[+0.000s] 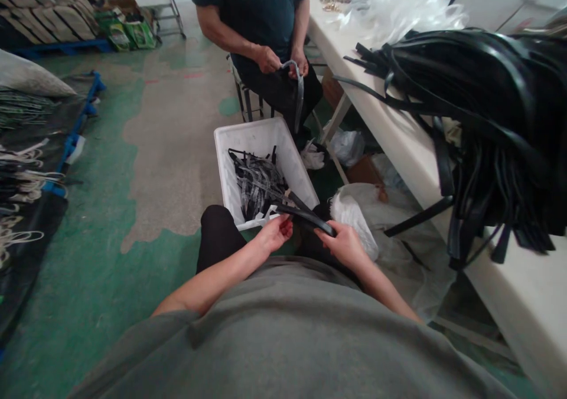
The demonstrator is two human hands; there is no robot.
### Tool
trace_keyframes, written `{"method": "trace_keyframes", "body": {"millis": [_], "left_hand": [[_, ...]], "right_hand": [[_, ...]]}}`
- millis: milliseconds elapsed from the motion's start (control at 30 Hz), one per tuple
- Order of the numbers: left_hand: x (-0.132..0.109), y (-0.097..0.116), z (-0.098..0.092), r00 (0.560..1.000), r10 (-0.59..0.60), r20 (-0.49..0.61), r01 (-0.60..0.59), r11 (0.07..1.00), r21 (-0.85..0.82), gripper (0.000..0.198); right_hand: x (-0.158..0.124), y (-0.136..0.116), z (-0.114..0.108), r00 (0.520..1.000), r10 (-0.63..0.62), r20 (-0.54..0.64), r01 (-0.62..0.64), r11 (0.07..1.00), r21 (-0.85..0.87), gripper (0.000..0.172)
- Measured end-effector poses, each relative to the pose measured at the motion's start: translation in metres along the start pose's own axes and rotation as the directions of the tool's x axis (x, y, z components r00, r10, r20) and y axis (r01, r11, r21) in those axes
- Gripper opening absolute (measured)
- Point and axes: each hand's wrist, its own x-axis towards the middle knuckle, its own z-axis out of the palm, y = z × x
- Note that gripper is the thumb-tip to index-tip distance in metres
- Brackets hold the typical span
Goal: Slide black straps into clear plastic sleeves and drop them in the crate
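Note:
My left hand and my right hand both grip a black strap over my lap, one hand at each end, fingers curled round it. Just beyond my hands stands a white plastic crate holding several black and grey straps. A large pile of black straps lies on the white table to my right.
Another person sits across from me, hands holding a grey strap. Clear plastic bags lie at the table's far end. White bags sit on the floor under the table. Blue pallets with bundled goods line the left side.

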Motion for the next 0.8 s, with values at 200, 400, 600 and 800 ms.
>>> {"method": "trace_keyframes", "body": {"millis": [200, 400, 600, 800], "left_hand": [[-0.016, -0.011, 0.001, 0.996, -0.068, 0.061, 0.069, 0.998, -0.006, 0.02], [-0.019, 0.002, 0.0, 0.996, 0.034, 0.081, -0.031, 0.999, -0.043, 0.019], [-0.011, 0.024, -0.01, 0.991, 0.119, 0.052, -0.126, 0.978, 0.165, 0.018], [-0.016, -0.002, -0.023, 0.981, -0.063, 0.183, -0.023, 0.903, 0.43, 0.023]], "right_hand": [[-0.003, -0.011, -0.001, 0.994, -0.081, -0.07, 0.072, 0.99, -0.122, 0.026], [0.012, -0.02, 0.018, 0.991, -0.107, -0.075, 0.105, 0.994, -0.041, 0.024], [0.047, -0.005, 0.002, 0.994, 0.055, -0.089, -0.016, 0.921, 0.389, 0.024], [0.116, -0.006, 0.012, 0.91, 0.169, 0.38, -0.334, 0.84, 0.427, 0.019]]}}
